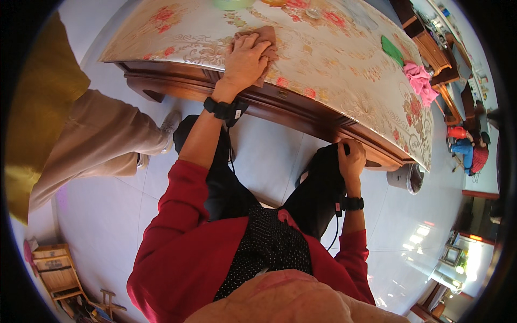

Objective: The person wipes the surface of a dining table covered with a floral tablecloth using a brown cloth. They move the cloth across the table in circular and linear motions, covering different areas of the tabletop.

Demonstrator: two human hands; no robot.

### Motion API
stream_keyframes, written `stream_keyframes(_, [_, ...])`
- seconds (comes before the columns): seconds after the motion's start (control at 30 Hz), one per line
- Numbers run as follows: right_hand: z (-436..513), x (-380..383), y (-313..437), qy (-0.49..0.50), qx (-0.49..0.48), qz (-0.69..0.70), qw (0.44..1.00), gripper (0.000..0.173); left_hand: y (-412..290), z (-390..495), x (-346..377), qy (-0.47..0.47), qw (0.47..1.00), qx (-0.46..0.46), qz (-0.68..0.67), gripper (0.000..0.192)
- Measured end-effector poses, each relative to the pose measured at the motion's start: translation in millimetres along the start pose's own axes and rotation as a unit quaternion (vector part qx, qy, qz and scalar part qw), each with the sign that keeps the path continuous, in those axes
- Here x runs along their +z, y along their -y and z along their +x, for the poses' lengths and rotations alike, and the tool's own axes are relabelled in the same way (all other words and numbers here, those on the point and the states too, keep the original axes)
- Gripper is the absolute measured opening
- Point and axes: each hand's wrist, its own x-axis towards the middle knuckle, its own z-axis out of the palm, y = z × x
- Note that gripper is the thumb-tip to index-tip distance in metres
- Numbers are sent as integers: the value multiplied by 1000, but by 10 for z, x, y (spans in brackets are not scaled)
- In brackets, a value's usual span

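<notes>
My left hand (pixel 247 60) lies palm down on a folded brown cloth (pixel 267 38) near the front edge of a table. The fingers are spread over the cloth and press it on the shiny floral tablecloth (pixel 327 68). Part of the cloth hangs towards the table's edge. At the right knee of my black trousers (pixel 323 173) rests my right hand (pixel 351 157), loosely bent, thumb apart, with nothing seen in it. Its fingertips are partly hidden. Each wrist wears a black strap with a small device and cable.
On the table are a green cloth (pixel 391 50), a pink cloth (pixel 420 82), a pale green container (pixel 234 4) and a small clear dish (pixel 313 13). A waste bin (pixel 404 177) stands below the table's right end. A person (pixel 93 137) stands at left; another (pixel 470 151) sits far right.
</notes>
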Motion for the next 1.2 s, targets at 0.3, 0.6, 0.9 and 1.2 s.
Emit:
stream_keyframes(0.3, [-8,10,-29,3,-4,-2,1000,8,-26,-14,-79,24,1000,-5,8,40])
stream_keyframes(0.6, [-4,6,0,6,-12,-14,1000,7,-6,-24,-28,-7,1000,1,-12,37])
stream_keyframes(0.9, [-3,-9,33,12,1,0,1000,7,-17,-20,-59,-2,1000,3,-13,36])
stream_keyframes(1.2, [-4,0,31,3,-3,-4,1000,7,-30,-27,-98,12,1000,2,4,39])
